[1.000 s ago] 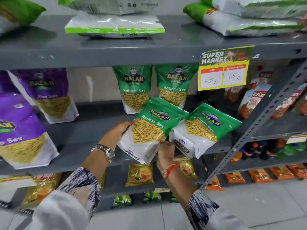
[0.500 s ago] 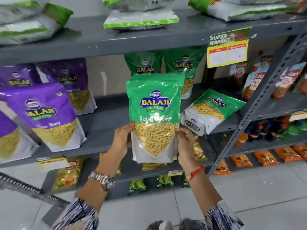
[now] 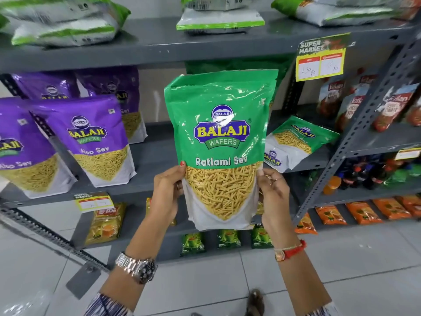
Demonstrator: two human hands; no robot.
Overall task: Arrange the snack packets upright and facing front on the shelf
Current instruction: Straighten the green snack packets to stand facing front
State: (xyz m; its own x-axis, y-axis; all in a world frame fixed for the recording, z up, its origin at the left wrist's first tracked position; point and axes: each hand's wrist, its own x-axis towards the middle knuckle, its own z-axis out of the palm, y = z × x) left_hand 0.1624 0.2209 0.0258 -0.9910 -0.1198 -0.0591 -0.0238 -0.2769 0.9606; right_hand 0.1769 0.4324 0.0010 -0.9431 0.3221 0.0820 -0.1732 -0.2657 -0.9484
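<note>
A green Balaji Ratlami Sev packet [image 3: 219, 142] is held upright in the air in front of the grey middle shelf [image 3: 157, 156], label toward me. My left hand [image 3: 166, 192] grips its lower left edge and my right hand [image 3: 273, 197] grips its lower right edge. Behind it to the right, a second green Ratlami Sev packet [image 3: 298, 142] lies tilted on its side on the shelf. More green packets at the back are mostly hidden by the held one.
Purple Aloo Sev packets [image 3: 95, 137] stand upright on the shelf's left. A yellow price tag [image 3: 321, 57] hangs from the upper shelf edge. Ketchup pouches [image 3: 350, 103] fill the right rack, beyond a slanted perforated upright [image 3: 355, 133]. Tea packets [image 3: 104, 224] sit on lower shelves.
The green packet went from lying tilted on the shelf to being lifted off it, turned upright and brought closer to me, with both hands now on its lower edges.
</note>
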